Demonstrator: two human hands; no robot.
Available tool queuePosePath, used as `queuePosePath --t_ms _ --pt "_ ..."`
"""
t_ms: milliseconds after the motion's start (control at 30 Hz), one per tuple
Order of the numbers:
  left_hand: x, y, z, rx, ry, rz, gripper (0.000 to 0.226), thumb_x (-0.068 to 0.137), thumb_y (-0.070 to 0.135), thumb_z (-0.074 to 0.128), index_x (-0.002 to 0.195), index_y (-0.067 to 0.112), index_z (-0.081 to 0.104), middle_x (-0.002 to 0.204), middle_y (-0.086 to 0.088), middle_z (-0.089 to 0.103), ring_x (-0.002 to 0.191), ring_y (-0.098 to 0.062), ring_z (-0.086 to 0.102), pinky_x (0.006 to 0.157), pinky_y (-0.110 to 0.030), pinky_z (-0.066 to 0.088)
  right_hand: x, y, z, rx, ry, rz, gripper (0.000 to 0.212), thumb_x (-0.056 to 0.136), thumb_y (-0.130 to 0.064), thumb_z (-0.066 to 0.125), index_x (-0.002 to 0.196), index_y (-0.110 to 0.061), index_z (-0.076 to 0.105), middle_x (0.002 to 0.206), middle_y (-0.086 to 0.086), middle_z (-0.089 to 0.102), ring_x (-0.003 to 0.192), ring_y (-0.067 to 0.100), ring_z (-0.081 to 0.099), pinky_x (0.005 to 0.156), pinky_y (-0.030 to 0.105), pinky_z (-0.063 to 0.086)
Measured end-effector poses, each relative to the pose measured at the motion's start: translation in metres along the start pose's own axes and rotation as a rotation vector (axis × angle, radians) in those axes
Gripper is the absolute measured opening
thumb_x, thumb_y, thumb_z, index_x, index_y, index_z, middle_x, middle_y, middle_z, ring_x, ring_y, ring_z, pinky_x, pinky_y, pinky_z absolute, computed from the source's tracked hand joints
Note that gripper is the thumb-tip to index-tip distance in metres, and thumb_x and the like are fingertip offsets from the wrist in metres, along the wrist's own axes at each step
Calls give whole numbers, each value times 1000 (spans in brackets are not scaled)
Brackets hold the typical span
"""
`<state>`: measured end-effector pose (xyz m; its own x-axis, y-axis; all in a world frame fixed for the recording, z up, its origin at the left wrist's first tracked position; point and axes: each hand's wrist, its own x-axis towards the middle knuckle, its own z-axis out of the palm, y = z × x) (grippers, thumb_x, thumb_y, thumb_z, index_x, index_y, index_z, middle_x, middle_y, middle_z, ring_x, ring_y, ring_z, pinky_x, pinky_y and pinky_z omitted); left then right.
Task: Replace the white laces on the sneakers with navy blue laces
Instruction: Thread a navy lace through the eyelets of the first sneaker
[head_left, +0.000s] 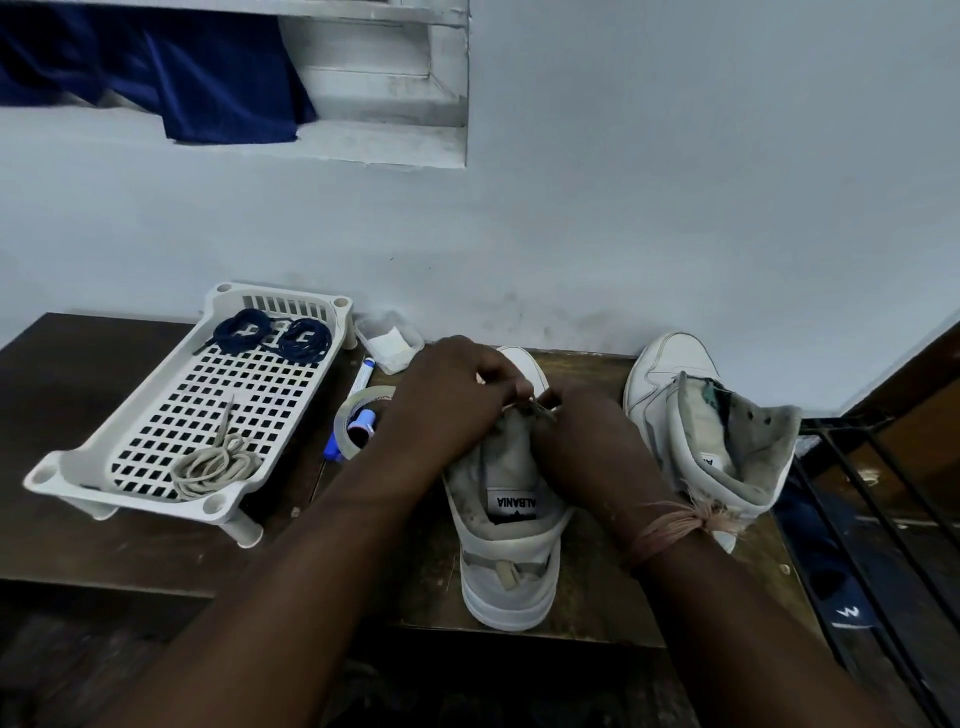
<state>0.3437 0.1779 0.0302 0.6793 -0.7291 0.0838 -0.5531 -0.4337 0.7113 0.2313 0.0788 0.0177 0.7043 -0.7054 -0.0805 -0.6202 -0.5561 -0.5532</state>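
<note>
White sneaker (506, 525) stands lengthwise, toe toward the wall.

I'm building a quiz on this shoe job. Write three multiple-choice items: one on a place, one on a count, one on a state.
1. Where do the navy laces lie?
A. at the far end of the tray
B. in the right sneaker
C. on the floor

2. How many sneakers stand on the table?
A. one
B. two
C. three

3. What are the hands doing?
A. resting flat on the table
B. lifting the tray
C. both working at the near sneaker's lacing

Key: 1 A, two navy bundles sit at the tray's far end. 2 B, one sneaker under the hands, one to the right. 3 C, the left hand and right hand meet on it, fingers curled, pinching a lace.
</note>
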Motion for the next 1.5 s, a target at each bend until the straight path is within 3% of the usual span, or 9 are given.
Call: queuePosePath --t_ms 133,233,367,700,900,1067,1333,1433,1500 --pt "5 3 -12 -777 6 -191 25 103 17 52 82 15 64 94 -1 79 93 -26 74 84 -35 55 0 0 0 -2 -6 2 20 93 -22 57 110 -19 67 111 6 71 104 28 66 77 27 41" --pt "5 7 -22 -1255 -23 -276 30 107 10 34 81 13 49 72 -4 61 61 -19 62 61 -28 49 0 0 -1 2 -1 6 21 92 -22 57 110 -19 67 109 7 72 104 29 66 80 29 45" --pt "10 0 -32 -1455 173 -249 27 101 10 34 78 19 44 61 5 36 47 -7 27 46 -21 25 -1 0 -1 10 -9 22 22 91 -21 57 110 -19 68 109 7 71 105 29 66 79 28 43" --pt "16 -26 -61 -1234 788 -262 25 94 10 34 73 22 41 62 5 45 49 -13 27 46 -20 22 -8 -5 1 -84 52 -44 28 94 -20 52 120 -15 62 117 10 69 109 33 64 89 35 49" --pt "14 -19 -42 -541 275 -446 30 100 35 53 88 13 69 87 -5 74 71 -20 67 63 -31 50 -8 -7 10 -204 107 -231 24 87 -23 52 108 -26 65 105 1 65 97 28 64 79 43 55" --pt "0 -13 -6 31 86 -355 52 62 76 60 77 28 71 88 2 74 95 -23 69 91 -44 56 -1 -2 18 -263 79 -306 22 88 -43 55 100 -31 69 105 -3 59 98 23 60 76 44 56" --pt "0 -25 -9 -15 20 -350 32 70 47 81 77 18 68 77 4 72 83 -18 69 81 -38 57 1 -2 21 -77 224 -145 14 86 -34 49 77 -23 48 90 7 55 84 31 58 74 43 51" --pt "0 -23 -4 28 0 -302 22 81 33 75 71 15 65 78 -1 70 85 -23 69 76 -35 52 -1 -2 23 -143 320 -158 9 82 -24 55 89 -19 54 99 9 55 87 34 58 74 44 51" --pt "0 -23 1 56 0 -278 18 85 27 71 73 15 67 80 -2 71 85 -22 68 71 -31 48 0 0 24 -246 269 -238 31 78 -18 58 109 -21 56 116 9 53 100 35 57 81 48 51"
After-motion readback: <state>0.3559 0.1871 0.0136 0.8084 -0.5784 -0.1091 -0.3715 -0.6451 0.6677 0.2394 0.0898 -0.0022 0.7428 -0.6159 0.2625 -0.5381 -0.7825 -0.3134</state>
